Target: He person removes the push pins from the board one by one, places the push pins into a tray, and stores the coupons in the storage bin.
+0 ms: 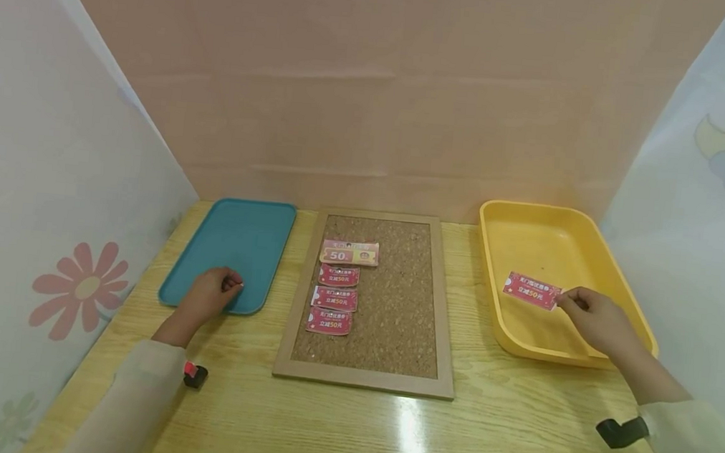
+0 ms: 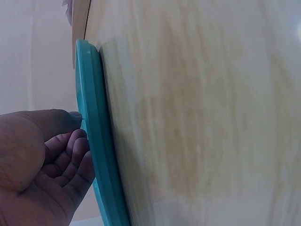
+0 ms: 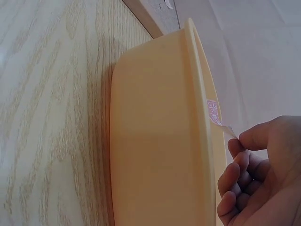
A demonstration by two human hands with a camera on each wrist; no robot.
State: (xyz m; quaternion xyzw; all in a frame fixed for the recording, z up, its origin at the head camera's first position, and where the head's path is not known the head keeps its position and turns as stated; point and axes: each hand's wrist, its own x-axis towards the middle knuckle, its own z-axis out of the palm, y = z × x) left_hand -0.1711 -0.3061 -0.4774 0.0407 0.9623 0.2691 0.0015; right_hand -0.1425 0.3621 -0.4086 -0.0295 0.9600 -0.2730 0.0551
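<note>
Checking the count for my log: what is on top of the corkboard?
A column of four coupons along the left side of the corkboard: one pink-and-yellow, three red. What lies beneath them is covered.

pink printed coupon (image 1: 530, 290) | pinched at right end | over yellow bin (image 1: 558, 354) | thin pin-like piece (image 2: 83, 118) | left fingers (image 2: 80, 149), mostly hidden

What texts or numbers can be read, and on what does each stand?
"无门…优惠券": coupon in right hand, third character blurred.
"立减50元": same coupon, three lower coupons on corkboard.
"50": top coupon there.
Other print: too small or blurred.
</note>
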